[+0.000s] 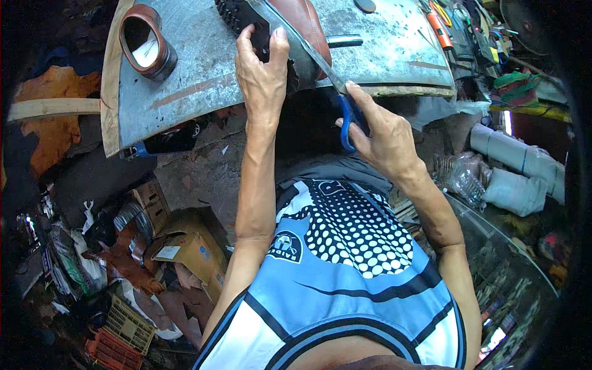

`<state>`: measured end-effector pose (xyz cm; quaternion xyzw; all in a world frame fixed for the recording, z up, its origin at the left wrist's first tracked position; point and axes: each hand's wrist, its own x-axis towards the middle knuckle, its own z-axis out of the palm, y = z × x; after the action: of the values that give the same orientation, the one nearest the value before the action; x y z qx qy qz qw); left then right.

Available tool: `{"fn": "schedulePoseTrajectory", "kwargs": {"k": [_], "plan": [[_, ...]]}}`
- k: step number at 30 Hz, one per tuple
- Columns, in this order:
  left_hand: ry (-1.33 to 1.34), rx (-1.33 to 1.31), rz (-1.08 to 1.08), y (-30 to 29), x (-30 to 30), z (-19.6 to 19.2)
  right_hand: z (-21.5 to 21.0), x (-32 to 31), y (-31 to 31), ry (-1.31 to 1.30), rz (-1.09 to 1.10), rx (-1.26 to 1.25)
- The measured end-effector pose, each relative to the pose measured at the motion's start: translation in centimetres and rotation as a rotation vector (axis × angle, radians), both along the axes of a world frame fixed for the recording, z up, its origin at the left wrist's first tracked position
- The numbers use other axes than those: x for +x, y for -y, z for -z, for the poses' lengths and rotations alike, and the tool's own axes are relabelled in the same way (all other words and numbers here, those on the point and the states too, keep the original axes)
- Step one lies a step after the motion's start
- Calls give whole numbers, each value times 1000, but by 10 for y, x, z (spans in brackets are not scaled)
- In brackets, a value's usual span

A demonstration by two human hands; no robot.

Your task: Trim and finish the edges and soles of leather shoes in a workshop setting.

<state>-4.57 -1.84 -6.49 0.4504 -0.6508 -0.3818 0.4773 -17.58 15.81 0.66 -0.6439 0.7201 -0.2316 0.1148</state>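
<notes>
My left hand (262, 74) grips a black rubber sole (229, 15) with a lugged edge, its thumb and fingers on either side of it near the far edge of view. In my right hand (385, 132) is a pair of scissors (346, 123) with blue handles. Their long metal blades run up and left along the sole, close to my left thumb. How far apart the blades are is hard to tell. Just beyond them lies a brown leather shoe (308, 28), partly cut off by the frame. Another brown shoe (155, 60), with something white inside, stands at the left.
The work table (394, 68) has a worn metal top and a wooden edge. A metal rod (344, 41) and a dark round disc (365, 5) lie on it. Tools, including an orange-handled one (439, 29), crowd the right. Cardboard (196, 246), leather scraps and crates (126, 324) fill the lower left.
</notes>
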Motion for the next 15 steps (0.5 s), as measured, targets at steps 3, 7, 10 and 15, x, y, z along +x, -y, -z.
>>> {"fn": "schedulePoseTrajectory", "kwargs": {"k": [3, 7, 10, 15], "plan": [[-79, 132, 57, -4, 0, -13, 0, 3, -2, -81, 21, 0], [-46, 127, 42, -3, 1, -11, -3, 6, -9, -127, 31, 66], [-26, 106, 43, -1, 1, -8, -6, 7, -7, -165, 13, 67], [-43, 121, 38, 1, -1, -8, -2, 0, -4, -193, -23, 19]]}}
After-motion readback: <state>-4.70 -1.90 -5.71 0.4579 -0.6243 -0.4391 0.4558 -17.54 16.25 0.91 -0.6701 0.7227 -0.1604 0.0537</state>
